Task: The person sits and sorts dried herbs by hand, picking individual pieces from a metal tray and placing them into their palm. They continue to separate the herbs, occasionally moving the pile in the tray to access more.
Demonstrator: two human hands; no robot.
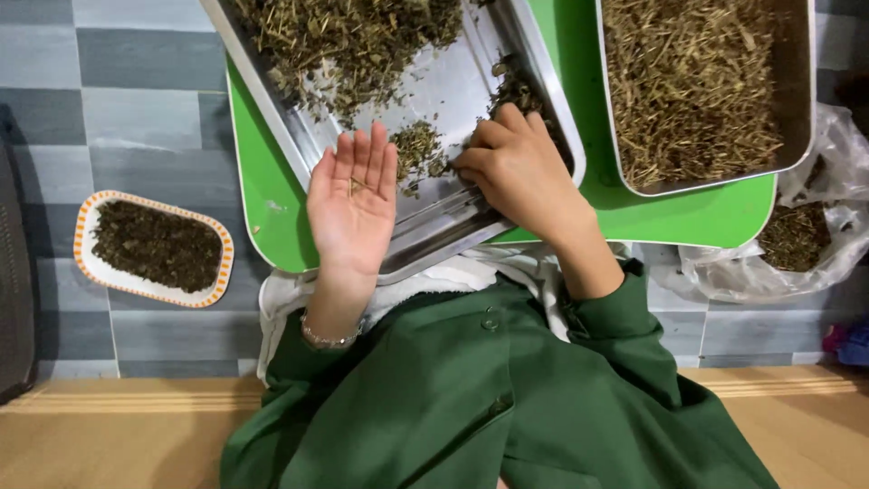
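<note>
Dried herbs are being sorted over a tilted steel tray (453, 86) that rests on a green plastic tray (262, 181) laid on the grey tiled floor (136, 118). As far as can be judged, the sorting is partly done. A large heap of unsorted dried leaves and stems (348, 36) is seen in the upper part of the steel tray, while the lower middle of it is largely bare metal, with only a small clump of herb (416, 145) and a dark strip of fragments (525, 95) along its right wall. Most of the heap therefore appears left to be worked through.

The left hand (353, 195) is held open, palm up and fingers together, above the lower edge of the steel tray; a few thin bits of stem (356, 186) lie on the palm. The right hand (511, 163) is curled, fingers bent down onto the tray floor just beside the small clump, pinching or raking at fragments; whether anything is gripped cannot be told.

A second steel tray (797, 91), filled with pale, straw-like stems (688, 81), sits to the right on the same green tray. To the left, well apart on the floor, an oval dish with an orange patterned rim (86, 263) holds dark, fine crumbled leaf (154, 244). A clear plastic bag (842, 154) with more herb lies at the far right.

The herb looks dry, brittle and mixed: olive-green leaf flakes tangled with wiry tan stalks.
</note>
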